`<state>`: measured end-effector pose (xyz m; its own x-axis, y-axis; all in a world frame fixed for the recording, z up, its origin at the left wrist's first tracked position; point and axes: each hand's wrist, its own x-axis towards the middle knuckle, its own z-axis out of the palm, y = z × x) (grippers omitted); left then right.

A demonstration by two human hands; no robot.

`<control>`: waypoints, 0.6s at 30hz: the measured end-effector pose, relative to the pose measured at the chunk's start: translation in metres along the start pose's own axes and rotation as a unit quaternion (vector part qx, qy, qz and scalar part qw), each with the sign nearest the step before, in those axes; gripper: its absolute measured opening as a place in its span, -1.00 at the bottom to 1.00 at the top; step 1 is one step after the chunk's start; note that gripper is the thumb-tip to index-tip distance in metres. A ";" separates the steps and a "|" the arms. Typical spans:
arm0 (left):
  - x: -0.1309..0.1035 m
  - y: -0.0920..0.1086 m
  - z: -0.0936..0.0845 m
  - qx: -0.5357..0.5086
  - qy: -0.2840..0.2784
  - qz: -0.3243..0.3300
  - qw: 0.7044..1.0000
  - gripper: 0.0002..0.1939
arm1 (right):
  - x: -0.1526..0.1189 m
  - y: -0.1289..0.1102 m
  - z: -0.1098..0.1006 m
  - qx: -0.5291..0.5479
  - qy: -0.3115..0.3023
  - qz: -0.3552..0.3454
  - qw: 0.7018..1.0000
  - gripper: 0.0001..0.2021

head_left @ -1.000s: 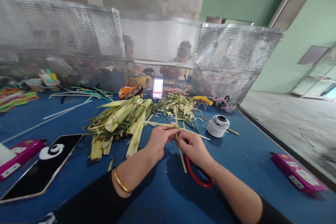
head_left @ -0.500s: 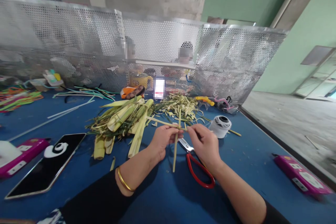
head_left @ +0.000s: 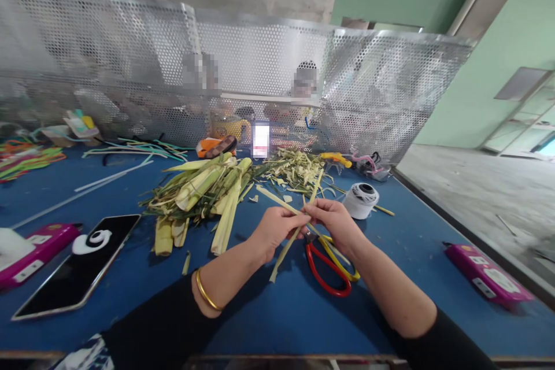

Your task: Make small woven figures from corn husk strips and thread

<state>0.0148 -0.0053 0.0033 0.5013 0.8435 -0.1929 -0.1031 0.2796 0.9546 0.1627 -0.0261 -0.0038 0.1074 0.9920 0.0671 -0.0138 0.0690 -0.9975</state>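
Note:
My left hand [head_left: 274,230] and my right hand [head_left: 337,222] meet above the blue table [head_left: 269,312], both pinching crossed pale palm-leaf strips [head_left: 284,250]. One strip slants down to the left below my left hand; another runs up and left from the crossing. Red-handled scissors [head_left: 326,269] lie on the table just under my right hand, with a yellow loop beside them. A white spool of thread [head_left: 361,200] stands a little beyond my right hand.
A heap of green and yellow palm leaves [head_left: 208,191] and cut scraps [head_left: 297,165] lies behind the hands. A phone [head_left: 80,263] and pink case [head_left: 37,243] lie left, another pink case [head_left: 488,274] right. A perforated metal screen [head_left: 260,81] backs the table, people behind it.
The strips have turned in my hands: the long one now slants down-left instead of hanging straight. My right hand moved in closer to the left, over the scissors.

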 end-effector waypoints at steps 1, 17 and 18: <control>0.000 0.000 0.000 0.003 0.001 -0.005 1.000 -0.79 | 0.000 0.001 0.002 -0.007 0.013 -0.016 1.000 -0.74; -0.005 0.000 0.007 0.148 -0.009 0.001 0.989 -0.77 | -0.010 -0.012 -0.001 -0.381 0.067 -0.252 0.887 -0.84; -0.005 -0.001 0.007 0.151 -0.012 0.002 0.988 -0.76 | -0.010 -0.010 0.001 -0.360 0.034 -0.234 0.902 -0.86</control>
<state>0.0186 -0.0132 0.0054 0.5227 0.8320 -0.1860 0.1542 0.1223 0.9804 0.1610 -0.0365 0.0052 -0.0045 0.8610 0.5086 0.6960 0.3679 -0.6167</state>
